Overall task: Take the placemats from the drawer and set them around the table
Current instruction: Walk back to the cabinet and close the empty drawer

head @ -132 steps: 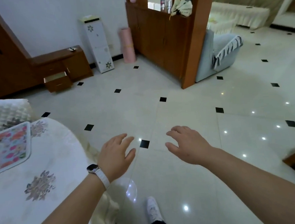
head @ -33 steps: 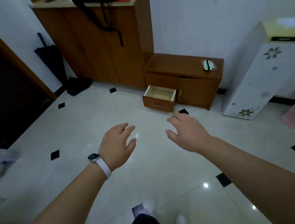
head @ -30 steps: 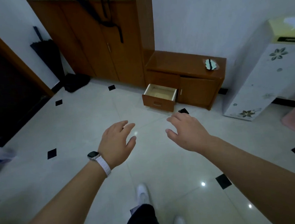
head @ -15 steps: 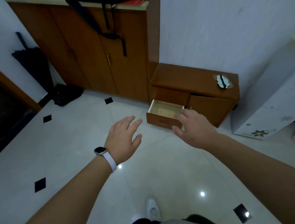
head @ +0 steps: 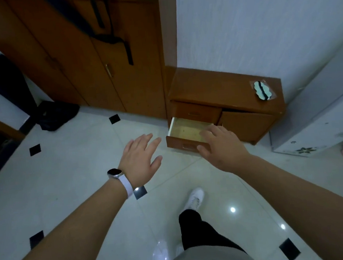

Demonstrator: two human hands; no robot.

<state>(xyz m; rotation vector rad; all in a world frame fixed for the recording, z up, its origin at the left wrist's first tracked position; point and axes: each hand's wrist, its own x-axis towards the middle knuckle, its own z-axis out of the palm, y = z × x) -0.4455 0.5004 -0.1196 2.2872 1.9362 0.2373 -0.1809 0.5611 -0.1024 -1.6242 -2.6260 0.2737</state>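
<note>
A low wooden cabinet (head: 222,89) stands against the white wall, and its lower left drawer (head: 184,132) is pulled out. The drawer's pale wooden bottom shows bare; no placemat is in view. My left hand (head: 141,159), with a white watch on the wrist, hovers just left of the drawer with fingers spread. My right hand (head: 221,146) is held out in front of the drawer's right front corner, fingers relaxed and holding nothing. The table is out of view.
A tall wooden wardrobe (head: 90,54) with a black strap hanging on it stands left of the cabinet. A dark bag (head: 56,116) lies on the tiled floor at its foot. A white flowered unit (head: 327,117) stands at the right. A small packet (head: 263,90) lies on the cabinet top.
I have walked from the table across the floor toward the cabinet. The open drawer is now much closer, right in front of my outstretched hands. Both hands remain empty.
</note>
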